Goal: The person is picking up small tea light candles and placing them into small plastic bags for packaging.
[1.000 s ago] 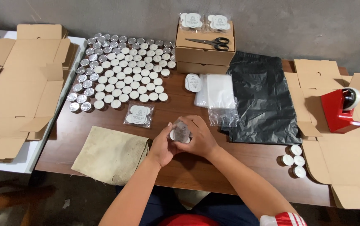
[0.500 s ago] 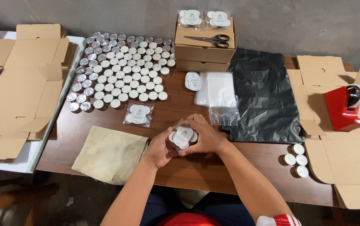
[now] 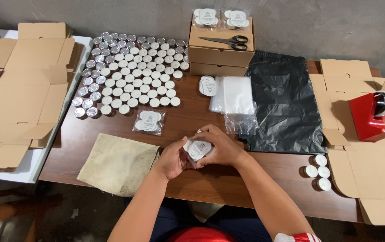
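Both hands hold a small clear bag of tealight candles (image 3: 197, 149) with a round white label, just above the brown table (image 3: 188, 116) near its front edge. My left hand (image 3: 170, 160) cups the bag from the left and below. My right hand (image 3: 221, 146) wraps it from the right, fingers over its top. A finished bag of candles (image 3: 148, 121) lies flat just up and left of my hands. A large grid of loose tealight candles (image 3: 132, 74) covers the far left of the table.
A beige cloth (image 3: 118, 164) lies left of my hands. Clear empty bags (image 3: 235, 96), round labels (image 3: 207, 86) and a black plastic bag (image 3: 284, 105) sit right of centre. Scissors (image 3: 228, 41) rest on stacked boxes (image 3: 219, 54). Red tape dispenser (image 3: 372, 116), flat cardboard (image 3: 17, 89), loose candles (image 3: 318, 166).
The bag has turned in my hands so its white label faces up, and both hands have shifted slightly down and right. The camera has tilted a little.
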